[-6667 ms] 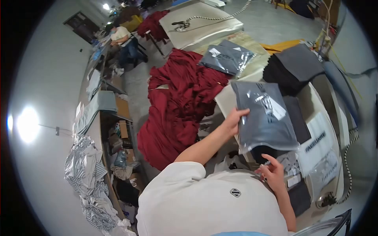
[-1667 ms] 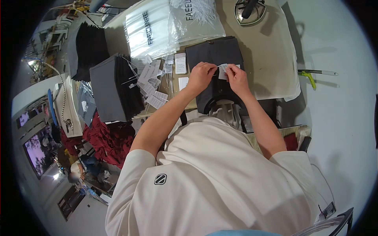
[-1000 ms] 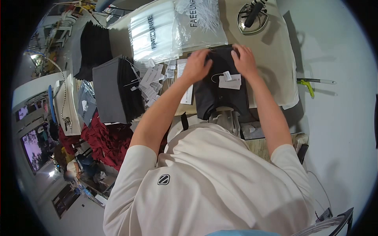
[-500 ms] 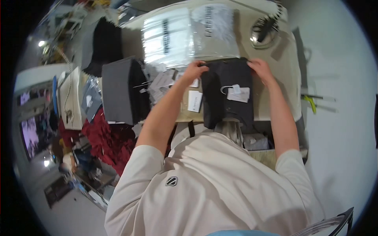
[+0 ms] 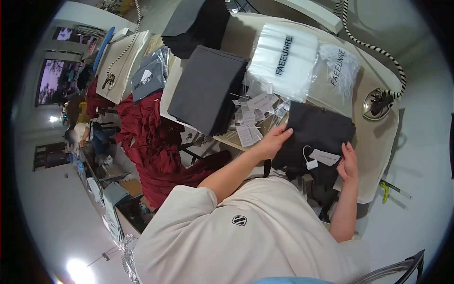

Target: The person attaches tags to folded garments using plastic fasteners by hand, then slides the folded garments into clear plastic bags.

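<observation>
A folded dark garment (image 5: 314, 128) lies at the table's near edge in front of my body, its lower part hanging over the edge. On it rests a white hang tag (image 5: 325, 157) with a looped cord and a small square label. My left hand (image 5: 275, 142) grips the garment's left edge between thumb and fingers. At the right edge my right hand (image 5: 348, 163) holds the garment, fingers along the border. Loose printed tags (image 5: 250, 116) with strings lie left of the garment, close beyond my left hand.
Folded grey cloths (image 5: 205, 90) are stacked on the left, with another dark stack (image 5: 196, 26) behind. Clear printed bags (image 5: 283, 61) lie beyond the garment. An iron (image 5: 377, 105) with a striped cord stands right. Red fabric (image 5: 151, 151) hangs left; a seated person (image 5: 85, 132) is far left.
The view has turned left, so the table's things appear further right. Both hands have come down the garment's sides and hold it nearer my body, tilted. The tag has stayed on top.
</observation>
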Demonstrator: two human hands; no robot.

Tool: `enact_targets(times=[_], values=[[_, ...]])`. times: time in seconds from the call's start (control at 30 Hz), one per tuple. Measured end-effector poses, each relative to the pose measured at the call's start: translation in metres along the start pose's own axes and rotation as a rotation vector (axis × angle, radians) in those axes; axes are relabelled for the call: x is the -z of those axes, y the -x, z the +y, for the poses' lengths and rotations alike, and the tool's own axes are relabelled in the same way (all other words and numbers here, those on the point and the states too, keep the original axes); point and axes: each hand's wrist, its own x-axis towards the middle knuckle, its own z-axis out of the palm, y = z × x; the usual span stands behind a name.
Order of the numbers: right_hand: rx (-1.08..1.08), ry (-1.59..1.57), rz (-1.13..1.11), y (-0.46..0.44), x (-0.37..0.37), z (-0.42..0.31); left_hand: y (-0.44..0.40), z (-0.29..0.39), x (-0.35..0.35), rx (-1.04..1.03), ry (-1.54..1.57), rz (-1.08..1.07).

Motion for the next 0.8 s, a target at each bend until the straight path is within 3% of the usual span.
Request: enact_targets(times=[0.03,0.07,0.1,0.13,0.23,0.37,0.43,0.57,0.8], values=[[0.017,0.019,0.017,0.005,-0.032,-0.009,0.021,0.035,-0.001,-0.026,-0.045,0.103],[-0.045,-0.018,-0.168,0.004,-0.054,-0.017,0.041,0.067,0.006,-0.053,-0.092,0.2],[-0.101,-0.052,-0.35,0.002,-0.081,-0.025,0.055,0.098,0.026,-0.064,-0.086,0.146],[-0.115,-0.015,-0.318,-0.002,-0.117,-0.023,0.071,0.13,0.05,-0.077,-0.078,0.09],[-0.189,-0.044,-0.226,0.008,-0.273,-0.013,0.127,0.227,0.11,-0.164,-0.126,0.323],[-0.179,-0.24,-0.451,-0.074,-0.368,0.085,0.141,0.317,0.234,-0.161,-0.172,0.243],[-0.22,-0.265,-0.366,-0.11,-0.392,0.129,0.115,0.322,0.307,0.031,-0.258,0.177],[-0.217,-0.293,-0.237,-0.134,-0.397,0.165,0.059,0.285,0.376,0.097,-0.156,0.065],[-0.12,-0.227,-0.037,-0.16,-0.412,0.151,0.006,0.323,0.367,0.102,-0.217,0.001]])
